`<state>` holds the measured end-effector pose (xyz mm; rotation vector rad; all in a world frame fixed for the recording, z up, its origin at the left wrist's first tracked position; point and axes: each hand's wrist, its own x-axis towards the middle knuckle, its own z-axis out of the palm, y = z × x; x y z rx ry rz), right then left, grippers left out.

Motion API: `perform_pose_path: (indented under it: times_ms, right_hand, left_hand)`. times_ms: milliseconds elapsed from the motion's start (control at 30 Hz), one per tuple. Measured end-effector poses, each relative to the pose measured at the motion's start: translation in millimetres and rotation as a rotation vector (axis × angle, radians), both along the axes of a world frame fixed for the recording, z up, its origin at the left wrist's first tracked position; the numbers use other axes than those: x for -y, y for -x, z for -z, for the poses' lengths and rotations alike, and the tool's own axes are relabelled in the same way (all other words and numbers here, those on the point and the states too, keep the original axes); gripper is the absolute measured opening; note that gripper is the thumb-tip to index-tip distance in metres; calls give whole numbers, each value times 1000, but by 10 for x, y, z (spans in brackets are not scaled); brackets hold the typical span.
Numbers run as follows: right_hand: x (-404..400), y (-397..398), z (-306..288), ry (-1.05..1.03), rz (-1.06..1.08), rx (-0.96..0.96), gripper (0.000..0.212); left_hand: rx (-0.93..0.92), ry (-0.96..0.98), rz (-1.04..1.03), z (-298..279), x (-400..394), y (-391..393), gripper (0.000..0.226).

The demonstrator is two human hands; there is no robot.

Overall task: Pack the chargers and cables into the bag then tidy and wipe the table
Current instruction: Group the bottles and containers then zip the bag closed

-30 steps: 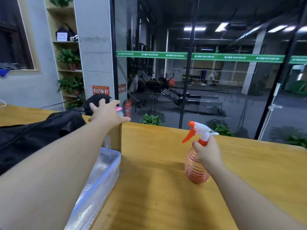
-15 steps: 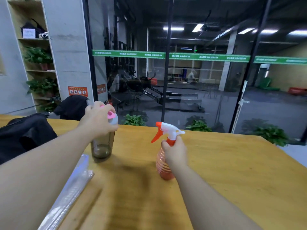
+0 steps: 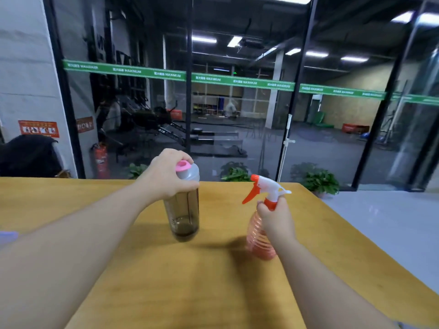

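My left hand (image 3: 166,176) grips the grey lid of a smoky brown shaker bottle (image 3: 184,210) with a pink cap, which stands upright on the wooden table (image 3: 190,281). To its right, my right hand (image 3: 275,217) is wrapped around the neck of an orange ribbed spray bottle (image 3: 257,236) with a white head and orange trigger, also upright on the table. The bag, chargers and cables are out of view.
The table's right edge (image 3: 356,233) runs diagonally, with grey floor beyond. A glass wall stands behind the far edge, with potted plants (image 3: 318,179) and a red fire extinguisher (image 3: 101,160) at its foot. A black chair back (image 3: 28,155) shows at the far left.
My view has swung right, so the black bag and the clear plastic box have left the frame. My left hand has carried the shaker bottle rightwards, nearer the spray bottle.
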<state>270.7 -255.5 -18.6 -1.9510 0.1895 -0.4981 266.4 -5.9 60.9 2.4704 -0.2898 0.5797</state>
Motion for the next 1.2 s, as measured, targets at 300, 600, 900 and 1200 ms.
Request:
perform_pose_path:
  times_ms: [300,600,900,1200]
  right_hand:
    - [962,-37,-28,43,97,10,18]
    - [1017,-210,29,29,71,36,18]
    - [1018,-340,37,-8,32,43,15]
    - [1007,-396,37,-86,9,49,26]
  left_hand:
    - [27,8,188,54,971,-380,46]
    - [57,71,237,154,1584,-679,47]
    - [111,-22,80,212,1717,-847,54]
    - [-30,134,231,173,1704,-955,55]
